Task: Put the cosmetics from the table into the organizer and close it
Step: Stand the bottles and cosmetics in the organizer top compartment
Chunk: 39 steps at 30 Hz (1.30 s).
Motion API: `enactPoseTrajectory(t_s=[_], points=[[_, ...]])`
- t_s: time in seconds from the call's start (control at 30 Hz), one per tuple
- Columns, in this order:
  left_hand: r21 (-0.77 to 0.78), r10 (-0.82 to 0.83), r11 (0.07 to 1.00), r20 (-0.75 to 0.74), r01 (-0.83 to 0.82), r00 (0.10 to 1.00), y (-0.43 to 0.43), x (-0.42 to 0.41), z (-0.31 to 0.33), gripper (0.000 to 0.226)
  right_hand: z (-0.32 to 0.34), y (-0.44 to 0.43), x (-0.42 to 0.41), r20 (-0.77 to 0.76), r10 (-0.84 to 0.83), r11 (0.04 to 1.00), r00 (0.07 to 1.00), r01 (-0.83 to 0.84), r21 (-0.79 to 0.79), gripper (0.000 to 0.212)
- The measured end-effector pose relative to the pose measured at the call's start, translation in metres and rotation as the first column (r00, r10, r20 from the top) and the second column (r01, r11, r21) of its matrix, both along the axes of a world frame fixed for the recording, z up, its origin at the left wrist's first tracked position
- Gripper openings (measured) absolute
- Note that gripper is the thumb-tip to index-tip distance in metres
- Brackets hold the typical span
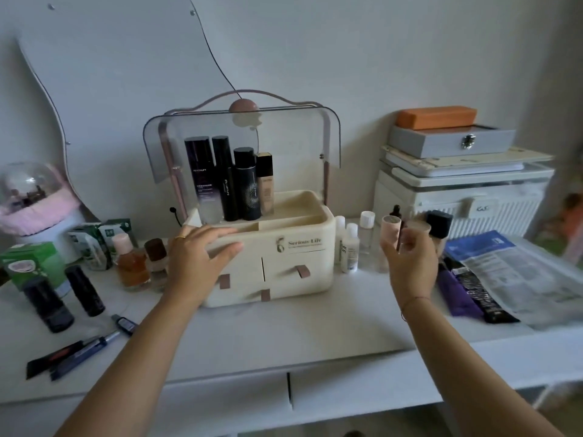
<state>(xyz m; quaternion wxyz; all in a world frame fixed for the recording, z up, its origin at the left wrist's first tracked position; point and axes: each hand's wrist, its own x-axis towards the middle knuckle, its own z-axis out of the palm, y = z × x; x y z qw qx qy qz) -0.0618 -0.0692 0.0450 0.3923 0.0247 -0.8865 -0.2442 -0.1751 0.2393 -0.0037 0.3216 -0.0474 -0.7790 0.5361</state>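
Observation:
The cream organizer (pixel 299 263) stands mid-table with its clear lid (pixel 239 137) swung up. Several tall dark bottles (pixel 232 181) stand in its upper tray at the left. My left hand (pixel 198 250) rests flat on the organizer's front left top edge, holding nothing. My right hand (pixel 410 257), to the organizer's right, grips a pink-capped bottle (pixel 391 231) together with what looks like a clear-capped one (pixel 418 230). Small white bottles (pixel 348 244) stand beside the organizer. Amber bottles (pixel 132 263) and dark tubes (pixel 83 291) sit at the left.
A white ribbed box (pixel 467 197) topped by a grey case and an orange block stands at the back right. Papers (pixel 520 272), a purple tube (pixel 457 291) lie right. Green boxes (pixel 31 266), a glass dome (pixel 28 190), pens (pixel 79 351) crowd the left. A mirror (pixel 110 74) leans behind.

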Motion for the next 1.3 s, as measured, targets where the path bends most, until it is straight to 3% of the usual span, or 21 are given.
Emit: enactPoseTrajectory(t_s=[0.3, 0.4, 0.53, 0.6, 0.67, 0.73, 0.83, 1.07, 1.2, 1.3], points=[[0.016, 0.013, 1.0, -0.002, -0.013, 1.0, 0.005, 0.002, 0.001, 0.029, -0.017, -0.008, -0.025, 0.181, -0.098, 0.994, 0.979, 0.088, 0.065, 0.028], [0.003, 0.013, 1.0, -0.013, -0.013, 1.0, 0.006, 0.002, 0.001, 0.028, -0.012, -0.008, -0.015, 0.172, -0.09, 0.994, 0.981, 0.077, 0.082, 0.024], [-0.017, 0.017, 1.0, -0.035, -0.018, 0.999, 0.006, 0.002, 0.0, 0.029, 0.014, -0.019, 0.023, -0.147, 0.017, 0.995, 0.989, -0.003, 0.095, 0.034], [-0.016, 0.016, 1.0, -0.043, -0.017, 0.999, 0.006, 0.003, 0.0, 0.034, 0.041, -0.034, 0.046, -0.336, 0.119, 0.989, 0.934, -0.083, 0.121, 0.035], [-0.023, 0.015, 1.0, -0.037, -0.016, 0.999, 0.007, 0.003, 0.0, 0.042, 0.07, -0.054, 0.06, -0.41, 0.281, 0.959, 0.867, -0.249, 0.133, 0.033], [-0.02, 0.011, 1.0, -0.027, -0.012, 1.0, 0.006, 0.003, -0.001, 0.041, 0.099, -0.077, 0.061, -0.347, 0.459, 0.888, 0.818, -0.44, 0.136, 0.03], [-0.029, 0.028, 0.999, -0.012, -0.028, 1.0, 0.003, 0.003, -0.003, 0.036, 0.126, -0.112, 0.036, -0.137, 0.576, 0.81, 0.806, -0.542, 0.222, 0.025], [-0.004, 0.026, 1.0, 0.01, -0.026, 1.0, 0.004, 0.0, -0.005, 0.034, 0.123, -0.153, -0.035, 0.241, 0.497, 0.837, 0.834, -0.534, 0.123, 0.017], [-0.006, 0.022, 1.0, 0.016, -0.022, 1.0, 0.0, 0.001, -0.007, 0.039, 0.118, -0.166, -0.049, 0.295, 0.426, 0.859, 0.855, -0.485, 0.165, 0.028], [-0.004, 0.012, 1.0, 0.017, -0.012, 1.0, 0.0, 0.0, -0.007, 0.05, 0.115, -0.168, -0.056, 0.313, 0.491, 0.843, 0.813, -0.534, 0.067, 0.021]])
